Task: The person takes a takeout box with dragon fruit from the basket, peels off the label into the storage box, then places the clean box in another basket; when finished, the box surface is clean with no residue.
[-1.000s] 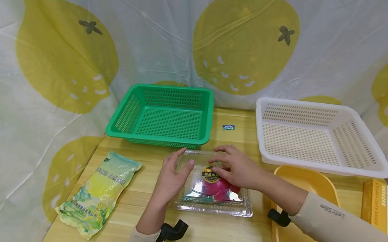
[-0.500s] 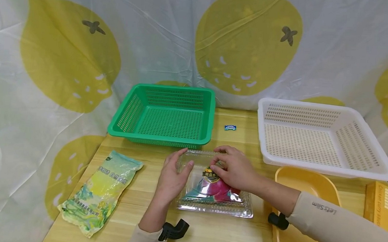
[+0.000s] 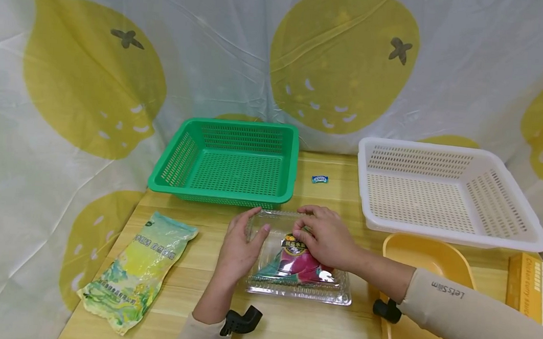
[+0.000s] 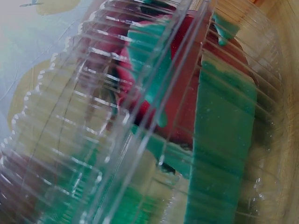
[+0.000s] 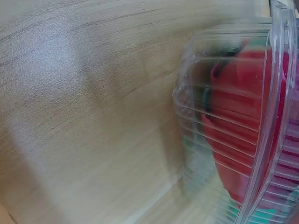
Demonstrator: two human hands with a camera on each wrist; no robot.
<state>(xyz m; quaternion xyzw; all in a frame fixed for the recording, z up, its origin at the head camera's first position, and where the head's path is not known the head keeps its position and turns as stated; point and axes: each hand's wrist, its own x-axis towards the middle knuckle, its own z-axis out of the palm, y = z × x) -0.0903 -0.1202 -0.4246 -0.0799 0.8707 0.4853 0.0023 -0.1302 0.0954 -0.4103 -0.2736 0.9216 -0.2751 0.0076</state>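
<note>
A clear plastic clamshell box [image 3: 299, 291] lies on the wooden table, lid down, with a black and gold round label [image 3: 293, 245] on top. Through its ribbed walls shows a red and green item [image 4: 224, 135], whose kind I cannot tell; the right wrist view shows its red part [image 5: 238, 116]. My left hand [image 3: 242, 247] rests along the box's left side, fingers fairly straight and thumb on the lid. Over the lid's right half, my right hand [image 3: 325, 239] has bent fingers, with thumb and index fingertips close together at the label's upper edge. Whether they pinch the label is hidden.
Behind the box stand a green basket [image 3: 224, 193] and a white basket [image 3: 452, 235]. A small blue candy wrapper [image 3: 319, 179] lies between them. On the left is a printed yellow-green bag [image 3: 139, 270]; on the right, a yellow tray [image 3: 433, 249] and a pasta box [image 3: 530, 290].
My right thumb and index finger have drawn together at the label, and the right hand has turned slightly. My left hand has stayed put on the box.
</note>
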